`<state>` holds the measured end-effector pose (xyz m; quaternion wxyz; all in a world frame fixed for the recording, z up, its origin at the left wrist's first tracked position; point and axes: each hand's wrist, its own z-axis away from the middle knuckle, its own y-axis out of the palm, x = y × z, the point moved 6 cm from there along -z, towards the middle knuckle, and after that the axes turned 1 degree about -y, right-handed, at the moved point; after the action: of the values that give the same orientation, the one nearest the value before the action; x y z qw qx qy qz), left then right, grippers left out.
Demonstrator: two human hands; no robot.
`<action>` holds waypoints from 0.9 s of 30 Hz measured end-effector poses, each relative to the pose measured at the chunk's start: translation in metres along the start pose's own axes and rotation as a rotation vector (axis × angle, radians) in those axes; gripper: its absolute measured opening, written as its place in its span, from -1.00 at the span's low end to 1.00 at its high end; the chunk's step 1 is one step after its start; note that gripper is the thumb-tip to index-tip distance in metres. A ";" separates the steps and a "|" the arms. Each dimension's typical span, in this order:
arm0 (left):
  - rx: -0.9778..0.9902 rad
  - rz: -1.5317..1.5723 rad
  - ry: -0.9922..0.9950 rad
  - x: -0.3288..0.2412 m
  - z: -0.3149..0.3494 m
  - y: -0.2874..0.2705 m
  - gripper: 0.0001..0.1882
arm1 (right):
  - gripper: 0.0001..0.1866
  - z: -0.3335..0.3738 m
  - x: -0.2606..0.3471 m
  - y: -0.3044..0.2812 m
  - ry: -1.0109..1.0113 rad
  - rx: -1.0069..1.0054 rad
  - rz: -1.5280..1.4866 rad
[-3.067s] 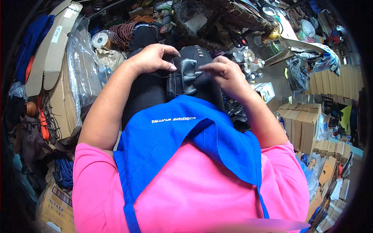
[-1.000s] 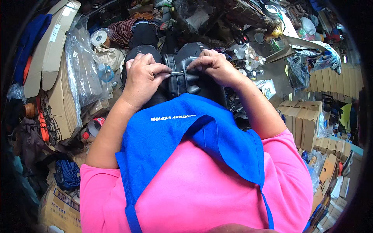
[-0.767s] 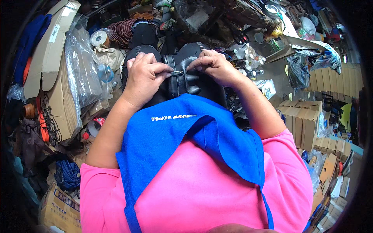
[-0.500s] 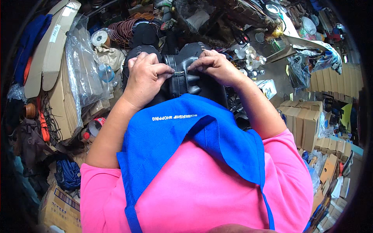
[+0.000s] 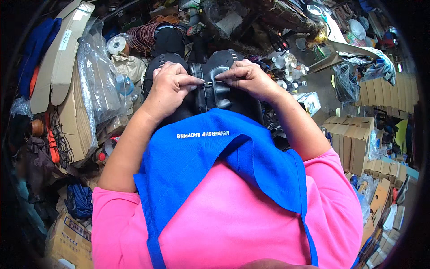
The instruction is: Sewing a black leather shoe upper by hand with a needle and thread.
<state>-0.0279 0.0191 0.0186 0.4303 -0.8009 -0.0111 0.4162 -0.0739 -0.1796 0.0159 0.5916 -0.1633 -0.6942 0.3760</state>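
A black leather piece point(image 5: 207, 95) with a seamed strip and puckered folds lies across my lap, above the blue apron point(image 5: 192, 148). My left hand point(image 5: 172, 87) is at its left side, thumb and forefinger pinched together at the strip. My right hand point(image 5: 248, 78) is closed over the right side, fingertips pressed at the upper fold of the leather. Between the two sets of fingertips shows a thin, pale, needle-like sliver point(image 5: 208, 83), too small to name surely. What lies inside each pinch is hidden by the fingers.
Flattened cardboard point(image 5: 67, 54) and clear plastic sheeting point(image 5: 96, 76) stand at the left, near a spool point(image 5: 117, 45). Small white bottles point(image 5: 293, 69) cluster at the far right. Stacked cardboard boxes point(image 5: 351, 139) sit to the right, and a printed carton point(image 5: 69, 242) is at the near left.
My left fingertips have shifted slightly right and nearer the right hand's. The sliver between them shows less. The leather piece stays in place.
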 end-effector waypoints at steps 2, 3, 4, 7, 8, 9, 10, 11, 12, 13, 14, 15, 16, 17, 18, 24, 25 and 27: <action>0.011 0.004 -0.008 0.004 0.000 0.004 -0.75 | -0.72 -0.001 0.000 0.002 -0.010 -0.011 0.018; 0.021 0.008 -0.014 0.006 0.000 0.006 -0.75 | -0.72 -0.001 0.000 0.002 -0.019 -0.023 0.036; 0.023 0.009 -0.013 0.007 0.000 0.007 -0.75 | -0.72 -0.001 0.000 0.002 -0.018 -0.024 0.036; 0.033 0.044 -0.008 0.007 0.000 0.008 -0.74 | -0.71 0.000 -0.003 0.000 -0.023 -0.020 0.016; 0.039 0.032 -0.011 0.007 -0.001 0.007 -0.74 | -0.70 0.000 -0.005 0.000 -0.018 0.004 -0.005; 0.045 0.020 -0.015 0.008 -0.001 0.007 -0.73 | -0.70 -0.001 -0.006 0.001 -0.013 0.027 -0.026; 0.046 0.019 -0.013 0.008 0.000 0.006 -0.73 | -0.70 -0.001 -0.006 0.001 -0.014 0.025 -0.026; 0.049 0.029 -0.016 0.008 0.000 0.006 -0.72 | -0.70 0.000 -0.006 0.000 -0.027 0.020 -0.014; 0.052 0.039 -0.018 0.009 0.000 0.006 -0.71 | -0.69 0.000 -0.005 0.000 -0.041 0.016 -0.002; 0.052 0.038 -0.017 0.009 0.000 0.006 -0.71 | -0.69 0.000 -0.005 0.000 -0.041 0.015 -0.002; 0.059 0.035 -0.020 0.008 0.000 0.006 -0.71 | -0.69 0.000 -0.005 0.000 -0.043 0.016 -0.001; 0.065 0.031 -0.022 0.008 0.000 0.006 -0.70 | -0.69 0.000 -0.005 0.000 -0.045 0.017 0.000; 0.065 0.030 -0.022 0.007 0.000 0.005 -0.70 | -0.69 0.000 -0.005 0.000 -0.045 0.015 0.000; 0.060 0.018 -0.021 0.006 0.000 0.005 -0.70 | -0.69 0.000 -0.005 0.000 -0.047 0.009 0.000; 0.055 0.005 -0.021 0.005 0.000 0.005 -0.70 | -0.68 0.001 -0.005 0.000 -0.048 0.002 0.000; 0.052 0.017 -0.083 0.009 -0.002 0.010 -0.78 | -0.70 -0.001 -0.004 0.001 -0.010 -0.027 -0.013; 0.052 0.017 -0.084 0.007 -0.003 0.010 -0.78 | -0.70 -0.002 -0.003 0.002 -0.010 -0.026 -0.013; 0.060 0.047 -0.125 0.003 -0.004 0.012 -0.83 | -0.72 -0.003 -0.002 0.004 0.026 -0.039 -0.001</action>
<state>-0.0277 0.0102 0.0097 0.4427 -0.7603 -0.0068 0.4753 -0.0718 -0.1773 0.0120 0.5974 -0.1795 -0.6937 0.3601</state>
